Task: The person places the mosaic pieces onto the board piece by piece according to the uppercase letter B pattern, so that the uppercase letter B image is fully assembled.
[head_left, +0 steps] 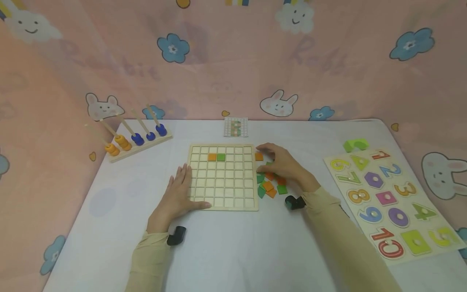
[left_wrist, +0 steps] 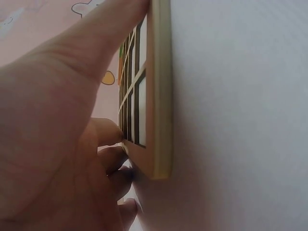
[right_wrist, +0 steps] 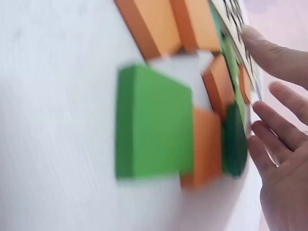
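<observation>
A square wooden grid board (head_left: pixel 223 183) lies on the table. Two tiles sit in its second row, an orange tile (head_left: pixel 212 157) beside a green tile (head_left: pixel 221 157). My left hand (head_left: pixel 176 194) rests against the board's left side, its thumb laid along the near edge; in the left wrist view the fingers touch the frame. Just right of the board, my right hand (head_left: pixel 282 163) hovers above a pile of orange and green tiles, fingers spread and slightly bent. Nothing shows between them in the right wrist view, where a green tile (right_wrist: pixel 161 127) appears large and close.
A small pattern card (head_left: pixel 236 127) lies behind the board. At the left back stands a bead abacus (head_left: pixel 146 147) with upright pegs. A number and shape puzzle board (head_left: pixel 392 202) covers the right side, with a green block (head_left: pixel 355 145) behind it. A printed cloth hangs at the back.
</observation>
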### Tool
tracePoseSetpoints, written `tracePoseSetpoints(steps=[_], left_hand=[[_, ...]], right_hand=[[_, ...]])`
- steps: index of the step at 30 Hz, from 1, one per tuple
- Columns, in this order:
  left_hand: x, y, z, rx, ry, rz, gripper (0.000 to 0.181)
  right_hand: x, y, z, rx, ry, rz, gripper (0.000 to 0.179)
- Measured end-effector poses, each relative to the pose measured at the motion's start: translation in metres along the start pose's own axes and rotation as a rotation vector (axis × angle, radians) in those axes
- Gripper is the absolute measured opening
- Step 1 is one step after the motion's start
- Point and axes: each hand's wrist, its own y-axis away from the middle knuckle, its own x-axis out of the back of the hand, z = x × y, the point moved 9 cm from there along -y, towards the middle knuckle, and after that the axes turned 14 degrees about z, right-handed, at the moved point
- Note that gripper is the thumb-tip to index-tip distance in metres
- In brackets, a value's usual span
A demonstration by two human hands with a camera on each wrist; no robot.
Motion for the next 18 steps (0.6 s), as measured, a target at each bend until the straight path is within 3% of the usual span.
tracePoseSetpoints(steps=[10,18], left_hand=[[0.001,0.001,0.002,-0.003,0.01,0.002,0.141],[0.0,0.001,0.001,0.002,-0.003,0.003,0.141]], right_hand=[[0.025,0.004,0.025,-0.027,0.057,-0.009,0.056],[0.031,0.006,0.031,-0.027,0.04,0.018,0.048]])
